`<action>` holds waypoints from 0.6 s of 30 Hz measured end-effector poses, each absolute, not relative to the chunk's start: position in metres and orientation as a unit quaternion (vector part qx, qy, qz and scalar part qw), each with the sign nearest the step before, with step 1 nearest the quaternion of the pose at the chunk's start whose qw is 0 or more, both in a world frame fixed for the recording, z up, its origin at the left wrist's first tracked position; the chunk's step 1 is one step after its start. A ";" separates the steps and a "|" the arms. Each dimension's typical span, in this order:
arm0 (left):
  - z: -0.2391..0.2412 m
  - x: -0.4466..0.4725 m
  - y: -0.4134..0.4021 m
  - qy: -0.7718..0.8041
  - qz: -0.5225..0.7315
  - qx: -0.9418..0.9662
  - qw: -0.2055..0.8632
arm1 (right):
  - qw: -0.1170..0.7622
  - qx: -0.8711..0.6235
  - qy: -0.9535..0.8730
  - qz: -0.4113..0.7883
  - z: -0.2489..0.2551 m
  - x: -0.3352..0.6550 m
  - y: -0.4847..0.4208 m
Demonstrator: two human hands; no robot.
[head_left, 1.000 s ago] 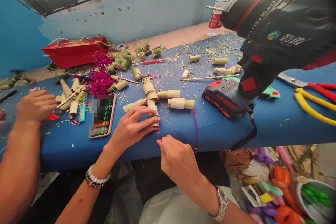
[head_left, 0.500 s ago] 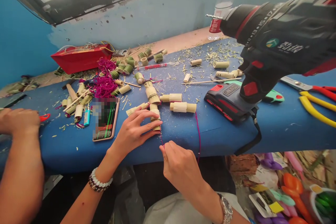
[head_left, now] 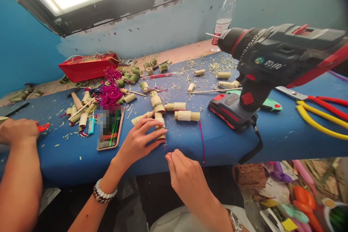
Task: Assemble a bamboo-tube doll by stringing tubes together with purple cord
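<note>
A bamboo figure (head_left: 157, 100) of strung tube pieces lies on the blue-covered bench, with marks drawn on its top piece. My left hand (head_left: 141, 135) holds its lower end, fingers across the tube and thumb near the bottom. Out of that end comes a magenta string (head_left: 165, 147), stretched short and taut to my right hand (head_left: 185, 174), which pinches it between thumb and bent fingers. Beside the figure on the right are limb pieces (head_left: 187, 116), with more magenta string hanging from them over the bench edge. Another limb piece sticks out on the left, partly behind my left hand.
A cordless drill (head_left: 252, 65) stands at the right, bit pointing left, near scissors (head_left: 312, 98). A phone (head_left: 110, 130) lies left of my hand. Behind are a magenta string tangle (head_left: 110, 92), bamboo pieces, a red box (head_left: 88, 67) and a bottle (head_left: 221, 25). Another person's hand (head_left: 20, 130) is far left.
The camera view has tilted and shifted slightly, so the bottle's cap now shows. My right hand still pinches the string below the figure, and my left hand stays on it.
</note>
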State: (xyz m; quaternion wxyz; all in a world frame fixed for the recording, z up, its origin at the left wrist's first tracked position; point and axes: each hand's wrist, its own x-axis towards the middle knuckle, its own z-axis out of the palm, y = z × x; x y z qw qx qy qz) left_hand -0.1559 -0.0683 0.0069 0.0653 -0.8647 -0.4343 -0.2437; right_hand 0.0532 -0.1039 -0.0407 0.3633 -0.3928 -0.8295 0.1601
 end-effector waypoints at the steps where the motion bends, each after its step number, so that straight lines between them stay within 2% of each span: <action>1: 0.008 -0.155 -0.070 -0.434 -0.243 -0.865 0.067 | 0.367 -0.392 -0.826 0.170 -0.040 0.055 -0.104; 10: 0.004 -0.132 -0.110 -0.460 -0.241 -0.840 0.158 | 0.368 -0.382 -0.829 0.178 -0.034 0.057 -0.110; 14: -0.006 -0.127 -0.118 -0.492 -0.274 -0.804 0.190 | 0.421 -0.356 -0.800 0.236 -0.034 0.061 -0.110; 18: -0.012 -0.125 -0.121 -0.516 -0.297 -0.784 0.178 | 0.483 -0.316 -0.745 0.334 -0.032 0.071 -0.109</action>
